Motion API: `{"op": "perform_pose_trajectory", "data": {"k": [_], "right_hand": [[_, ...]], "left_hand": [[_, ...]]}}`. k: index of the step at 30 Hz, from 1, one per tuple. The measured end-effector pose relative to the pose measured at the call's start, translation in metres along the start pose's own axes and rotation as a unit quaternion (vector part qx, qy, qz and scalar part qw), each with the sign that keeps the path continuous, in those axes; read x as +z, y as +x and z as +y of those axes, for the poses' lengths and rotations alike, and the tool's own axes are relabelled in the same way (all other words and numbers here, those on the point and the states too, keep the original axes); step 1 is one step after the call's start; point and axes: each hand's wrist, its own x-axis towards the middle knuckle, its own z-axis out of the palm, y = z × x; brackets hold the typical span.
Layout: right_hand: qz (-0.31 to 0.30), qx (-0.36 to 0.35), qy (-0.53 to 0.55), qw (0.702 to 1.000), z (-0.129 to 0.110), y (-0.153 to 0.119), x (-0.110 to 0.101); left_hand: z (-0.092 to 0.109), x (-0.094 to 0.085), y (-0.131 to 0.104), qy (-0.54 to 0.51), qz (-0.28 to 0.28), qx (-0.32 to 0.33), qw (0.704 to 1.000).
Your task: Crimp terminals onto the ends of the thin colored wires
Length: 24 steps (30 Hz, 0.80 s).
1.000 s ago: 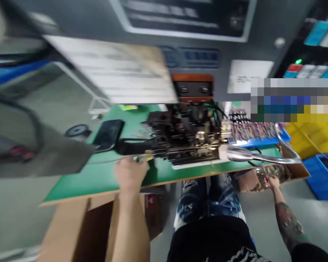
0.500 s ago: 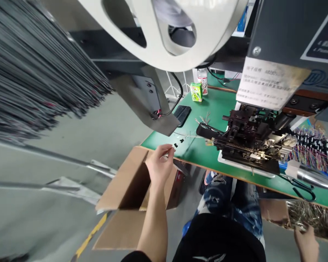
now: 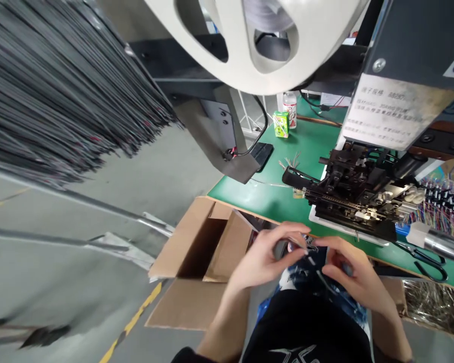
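In front of my lap, my left hand [image 3: 268, 254] has its thumb and fingers closed on a thin grey strip [image 3: 321, 278], like a short wire. The strip hangs slanting down to the right, with pale patches, and is blurred by motion. Just across from it is my right hand [image 3: 350, 272], its forefinger and thumb curved but apart, with nothing visible between them. A dark crimping machine [image 3: 357, 194] stands on the green table [image 3: 242, 196] beyond both hands.
An open cardboard box [image 3: 181, 302] lies left of my hands. Scissors [image 3: 426, 264] rest at the table's edge, below a box of metal scrap [image 3: 435, 300]. Grey wires [image 3: 71, 91] hang at upper left. A large white reel [image 3: 245, 70] overhangs the table, where a phone [image 3: 264, 155] lies.
My left hand has moved right from the table edge. My right hand has come up from beside the scrap box to meet it. Small black pieces no longer show on the table.
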Motion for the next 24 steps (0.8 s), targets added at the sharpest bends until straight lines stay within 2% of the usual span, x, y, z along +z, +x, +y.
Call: {"op": "perform_pose_trajectory", "data": {"k": [2, 4, 8, 15, 24], "right_hand": [[0.021, 0.036, 0.069, 0.997, 0.006, 0.007, 0.0], [0.066, 0.075, 0.14, 0.985, 0.016, 0.003, -0.003], [0.155, 0.113, 0.206, 0.96, 0.029, -0.013, -0.011], [0.178, 0.106, 0.262, 0.942, 0.038, -0.02, -0.016], [0.174, 0.093, 0.298, 0.934, 0.041, -0.02, -0.008]], "left_hand": [[-0.006, 0.03, 0.018, -0.041, 0.005, 0.003, 0.999], [-0.011, 0.052, 0.03, -0.092, 0.005, -0.02, 0.995], [-0.02, 0.075, 0.045, -0.212, -0.016, -0.078, 0.974], [-0.022, 0.092, 0.062, -0.314, -0.094, -0.15, 0.933], [-0.014, 0.094, 0.063, -0.328, -0.044, -0.157, 0.93]]}}
